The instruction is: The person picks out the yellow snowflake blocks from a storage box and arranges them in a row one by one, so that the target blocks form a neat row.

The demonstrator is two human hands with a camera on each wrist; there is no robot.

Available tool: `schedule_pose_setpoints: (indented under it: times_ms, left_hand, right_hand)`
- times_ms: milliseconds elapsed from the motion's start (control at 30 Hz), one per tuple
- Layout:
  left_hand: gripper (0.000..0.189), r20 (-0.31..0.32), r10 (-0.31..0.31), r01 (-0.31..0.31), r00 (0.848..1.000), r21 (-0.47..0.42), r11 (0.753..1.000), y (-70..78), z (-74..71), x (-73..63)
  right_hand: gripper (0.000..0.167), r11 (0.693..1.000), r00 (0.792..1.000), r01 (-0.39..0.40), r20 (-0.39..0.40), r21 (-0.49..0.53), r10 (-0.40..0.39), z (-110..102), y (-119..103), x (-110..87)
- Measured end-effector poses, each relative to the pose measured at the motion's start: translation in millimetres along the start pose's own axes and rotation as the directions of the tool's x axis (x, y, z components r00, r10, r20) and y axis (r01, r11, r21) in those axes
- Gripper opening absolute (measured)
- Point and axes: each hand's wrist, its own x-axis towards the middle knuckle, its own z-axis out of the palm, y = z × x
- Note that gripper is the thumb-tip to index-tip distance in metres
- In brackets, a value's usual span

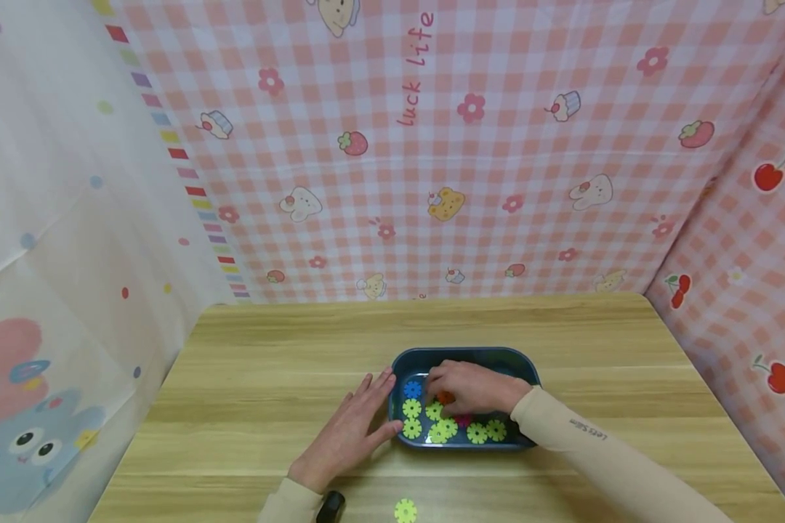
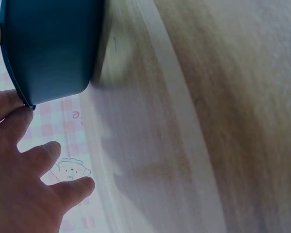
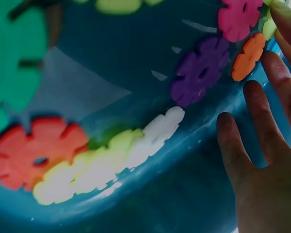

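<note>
A dark blue-green tray (image 1: 490,357) holds several flat, notched snowflake discs, among them a blue disc (image 1: 413,390), a yellow-green disc (image 1: 411,408) and a purple disc (image 3: 201,72). My left hand (image 1: 349,432) lies at the tray's left end, fingers spread, with thumb and a fingertip touching the rim. Inside the tray, my right hand (image 1: 471,387) reaches down with bent fingers. In the right wrist view its fingers are near an orange disc (image 3: 248,57) and a yellow-green piece at the upper right. Whether the fingertips pinch that piece is unclear.
One loose yellow-green disc (image 1: 405,511) lies on the wooden table (image 1: 288,349) near its front edge. A black band (image 1: 330,507) shows at the left wrist. Patterned cloths (image 1: 392,167) hang behind the table and at both sides.
</note>
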Motion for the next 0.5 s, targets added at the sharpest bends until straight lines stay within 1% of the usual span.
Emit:
schedule_pose_setpoints:
  times_ms: [200,500]
  left_hand:
    - [0.074,-0.004,0.004,-0.004,1.0,0.0,1.0,-1.1,1.0,-0.4]
    - [0.075,-0.006,0.005,-0.005,1.0,0.002,1.0,-1.6,2.0,-0.6]
  right_hand:
    - [0.02,0.999,0.999,-0.031,-0.013,0.015,0.031,-0.9,7.8,-2.0]
    - [0.024,0.999,0.999,-0.031,0.007,0.037,0.031,-2.9,7.6,-5.1]
